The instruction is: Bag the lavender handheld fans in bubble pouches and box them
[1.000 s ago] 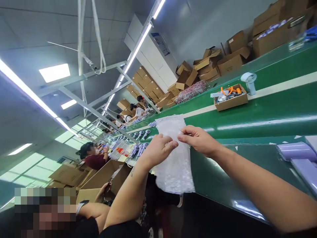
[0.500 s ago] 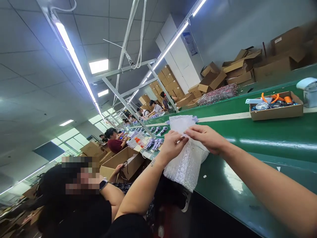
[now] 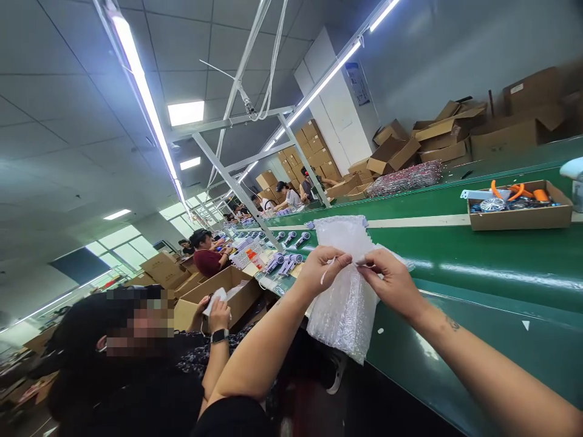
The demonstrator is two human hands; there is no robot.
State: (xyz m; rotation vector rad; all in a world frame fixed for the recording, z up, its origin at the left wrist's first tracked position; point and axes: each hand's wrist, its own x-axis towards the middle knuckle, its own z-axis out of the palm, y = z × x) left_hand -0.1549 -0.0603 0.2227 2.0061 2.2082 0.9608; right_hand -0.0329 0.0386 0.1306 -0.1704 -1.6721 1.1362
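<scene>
Bubble-wrap bag (image 3: 344, 303) hangs below both hands' grip at its mouth.

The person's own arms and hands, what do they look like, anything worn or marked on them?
Both forearms are bare, with no gloves, rings or watch showing. The left hand leads to a forearm with a small dark mark near the wrist. The right hand has a small dark tattoo just behind its wrist.

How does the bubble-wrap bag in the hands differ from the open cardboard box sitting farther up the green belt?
The bubble-wrap bag is clear, soft and crumpled; the cardboard box is brown, stiff and square-edged. The bag hangs over the near edge of the belt, pinched by the left hand and right hand; the box sits flat with no hand on it. The box shows orange and blue parts inside; what the bag holds cannot be told. Both are on the same belt.
</scene>
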